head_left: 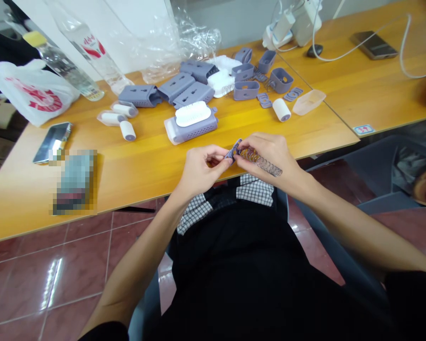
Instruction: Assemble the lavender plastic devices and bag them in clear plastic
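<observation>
My left hand (203, 171) pinches a small purple-grey plastic plate (233, 150) over the table's front edge. Against that plate, my right hand (270, 154) holds the end of a metal coil spring (264, 164), whose free end points to the lower right. Fingertips of both hands meet at the plate and partly hide it. Just beyond them lies a purple-grey case (195, 128) with a white oval brush pad (193, 113) on top. Similar flat plates (264, 100) and open purple-grey cups (246, 90) are to the right.
Several purple-grey housings (193, 94), white pads (220, 81) and white rollers (281, 110) are spread behind my hands. A clear cover (308, 102) lies at right. Phones (52, 142), bottles (71, 71) and a plastic bag (35, 92) are at left; a cable (358, 46) crosses the right table.
</observation>
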Available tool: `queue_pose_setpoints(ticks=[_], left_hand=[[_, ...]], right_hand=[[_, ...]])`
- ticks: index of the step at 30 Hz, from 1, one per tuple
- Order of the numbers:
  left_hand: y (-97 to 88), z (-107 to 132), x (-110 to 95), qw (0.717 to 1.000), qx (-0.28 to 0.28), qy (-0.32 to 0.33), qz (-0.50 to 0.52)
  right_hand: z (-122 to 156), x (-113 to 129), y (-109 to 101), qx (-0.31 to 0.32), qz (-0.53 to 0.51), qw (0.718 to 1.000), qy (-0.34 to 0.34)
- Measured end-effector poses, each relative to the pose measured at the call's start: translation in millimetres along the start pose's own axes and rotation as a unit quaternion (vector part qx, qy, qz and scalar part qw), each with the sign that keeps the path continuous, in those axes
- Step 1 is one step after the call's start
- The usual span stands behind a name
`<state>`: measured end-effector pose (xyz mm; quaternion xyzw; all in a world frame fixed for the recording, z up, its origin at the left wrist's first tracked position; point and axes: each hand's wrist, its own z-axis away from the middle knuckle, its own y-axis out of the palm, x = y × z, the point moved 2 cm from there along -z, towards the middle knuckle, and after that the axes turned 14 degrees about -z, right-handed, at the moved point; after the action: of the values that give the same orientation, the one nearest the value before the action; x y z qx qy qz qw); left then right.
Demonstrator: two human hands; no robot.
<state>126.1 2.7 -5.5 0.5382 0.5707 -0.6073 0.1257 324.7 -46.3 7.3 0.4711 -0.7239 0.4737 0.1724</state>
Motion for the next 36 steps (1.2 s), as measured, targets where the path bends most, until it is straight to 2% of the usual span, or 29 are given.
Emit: queue_pose_setpoints(ticks=[9,13,20,36], left_hand=[[0.5,0.6,0.0,1.0,0.001,0.006,0.01],[0.1,1.7,-0.2,1.0,0.001,0.008,0.006],[-1.0,1.1,0.4,1.0,0.015,-0.001,0.018],[-3.4,2.0,4.0,1.0,0.018,0.025,0.004]], right_hand=[[1.8,-2.5,2.2,-0.008,0.025,0.999,-0.027],[2.4,-2.8,2.9,-0.017,0.028,0.999,-0.024],[-0.7,-3.3,-2.8,0.018,-0.004,1.0,-0.017],[3.7,0.5,3.0,-0.004,0.009,1.0,-0.017]])
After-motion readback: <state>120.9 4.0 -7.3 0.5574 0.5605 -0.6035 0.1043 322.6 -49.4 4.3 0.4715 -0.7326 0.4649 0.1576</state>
